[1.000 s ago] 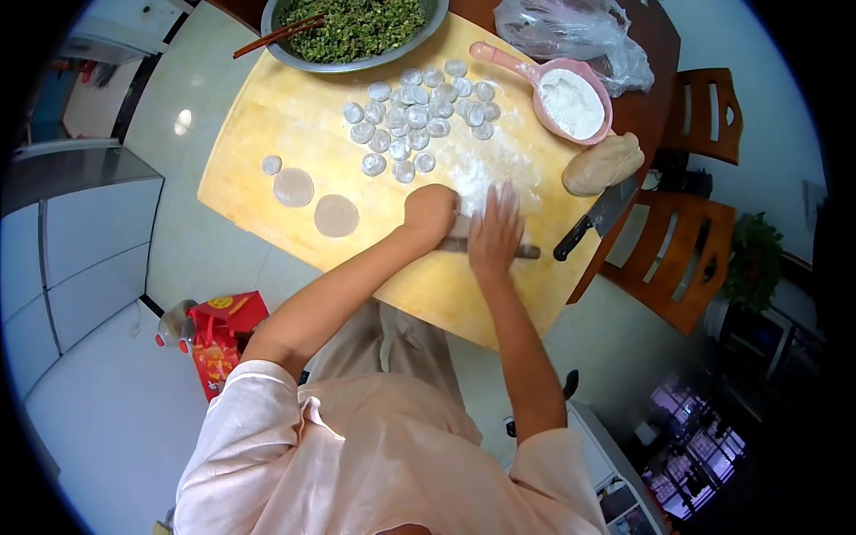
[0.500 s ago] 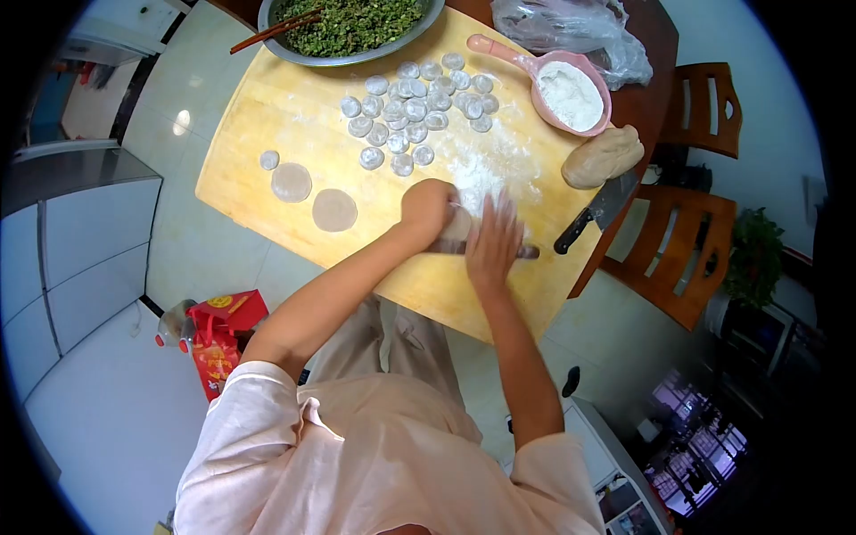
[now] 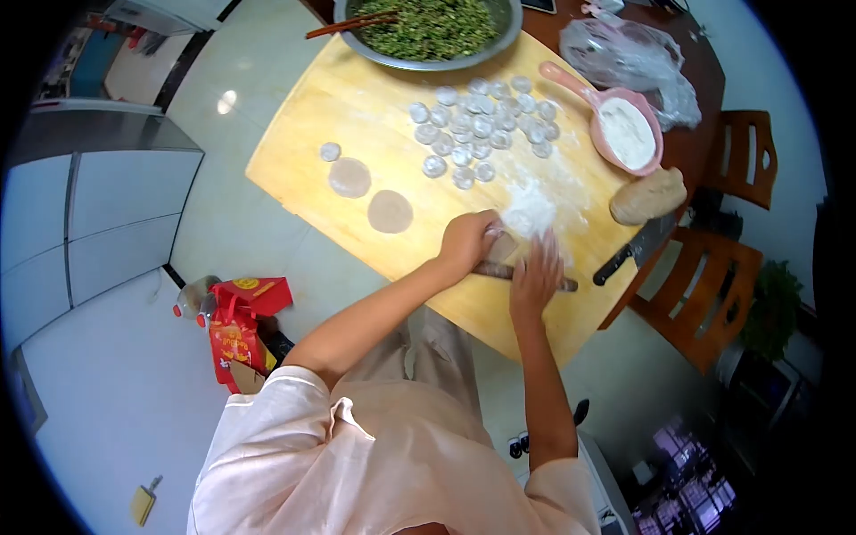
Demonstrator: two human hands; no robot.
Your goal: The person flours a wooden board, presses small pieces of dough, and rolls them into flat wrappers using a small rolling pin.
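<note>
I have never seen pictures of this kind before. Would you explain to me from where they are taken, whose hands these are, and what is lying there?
No machine is here: one person works with two bare hands. The camera sits on the person's head, looking forward and down, so their own shirt shows below. The right hand lies flat over a dark rolling pin. The left hand, fingers curled, seems to hold the edge of a thin piece of dough. The wooden board bears two flat rounds, many small floured pieces and loose flour. Around its edges are a metal bowl, a pink scoop, a dough lump and a knife.
</note>
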